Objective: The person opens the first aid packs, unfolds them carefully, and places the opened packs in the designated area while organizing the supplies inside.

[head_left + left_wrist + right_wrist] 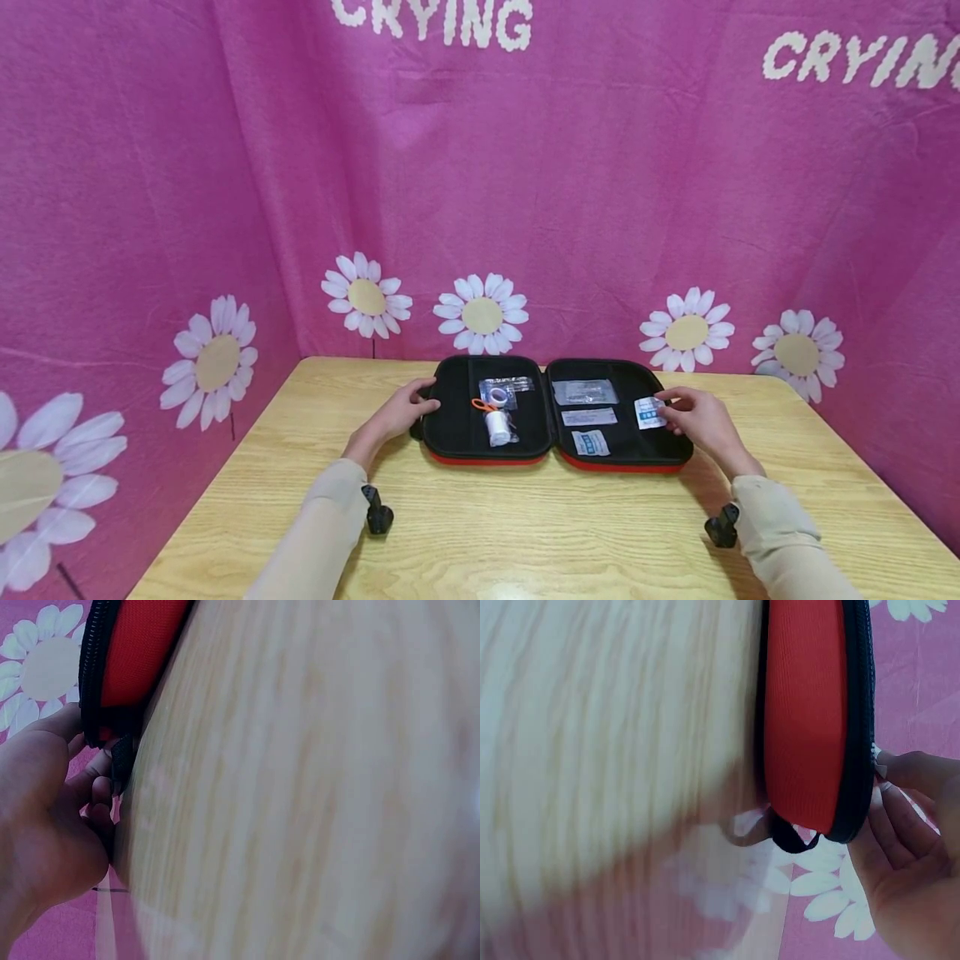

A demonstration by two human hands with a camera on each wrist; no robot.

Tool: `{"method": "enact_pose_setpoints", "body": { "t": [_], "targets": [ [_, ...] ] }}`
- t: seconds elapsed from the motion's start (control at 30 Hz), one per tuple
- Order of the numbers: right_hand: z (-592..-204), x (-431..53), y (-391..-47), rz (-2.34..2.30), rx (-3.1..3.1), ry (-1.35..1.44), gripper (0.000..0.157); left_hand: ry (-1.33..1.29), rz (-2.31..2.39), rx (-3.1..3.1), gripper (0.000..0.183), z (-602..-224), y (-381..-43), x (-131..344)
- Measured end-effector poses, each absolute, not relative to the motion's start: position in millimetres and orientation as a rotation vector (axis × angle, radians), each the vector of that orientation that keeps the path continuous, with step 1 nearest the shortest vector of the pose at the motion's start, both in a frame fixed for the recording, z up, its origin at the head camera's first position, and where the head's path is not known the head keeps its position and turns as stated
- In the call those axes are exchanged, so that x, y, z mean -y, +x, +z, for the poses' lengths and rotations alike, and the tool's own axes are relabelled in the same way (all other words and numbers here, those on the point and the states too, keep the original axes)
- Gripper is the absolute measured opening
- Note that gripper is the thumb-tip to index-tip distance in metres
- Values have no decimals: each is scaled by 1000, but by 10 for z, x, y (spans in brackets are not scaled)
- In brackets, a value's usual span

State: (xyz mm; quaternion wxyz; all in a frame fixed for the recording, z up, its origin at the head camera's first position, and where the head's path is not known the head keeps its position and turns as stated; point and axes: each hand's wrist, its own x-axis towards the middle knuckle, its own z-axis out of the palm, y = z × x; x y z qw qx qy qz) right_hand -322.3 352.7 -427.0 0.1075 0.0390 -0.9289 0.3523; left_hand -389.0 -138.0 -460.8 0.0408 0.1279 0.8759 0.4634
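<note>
A red-and-black zip case (pixel 453 400), a first-aid kit by its contents, lies open flat on the wooden table. My left hand (pixel 395 410) grips its left edge, thumb over the rim and fingers by a black strap (pixel 122 761). At the case's right side, my right hand (pixel 697 418) pinches a small white-and-blue sachet (pixel 647 412) between thumb and fingers. A similar sachet (pixel 591 443) lies in the right half, below a white paper packet (pixel 588 417) and a clear packet (pixel 585 392). The left half carries a white bandage roll (pixel 497 429), orange-handled scissors (pixel 484 405) and a tape roll (pixel 497 397).
The wooden table (pixel 480 533) runs back to a pink cloth backdrop (pixel 585 208) printed with daisies. Another clear packet (pixel 517 384) lies at the top of the left half. Each wrist wears a small black camera.
</note>
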Motion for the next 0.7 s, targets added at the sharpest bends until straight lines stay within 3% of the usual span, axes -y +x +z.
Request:
{"method": "enact_pose_setpoints", "body": {
  "t": [0.7],
  "targets": [
    [-4254, -3497, -3265, 837, 2911, 309, 22, 384, 1408, -2680, 57, -4622, -3896, 1388]
  ]
}}
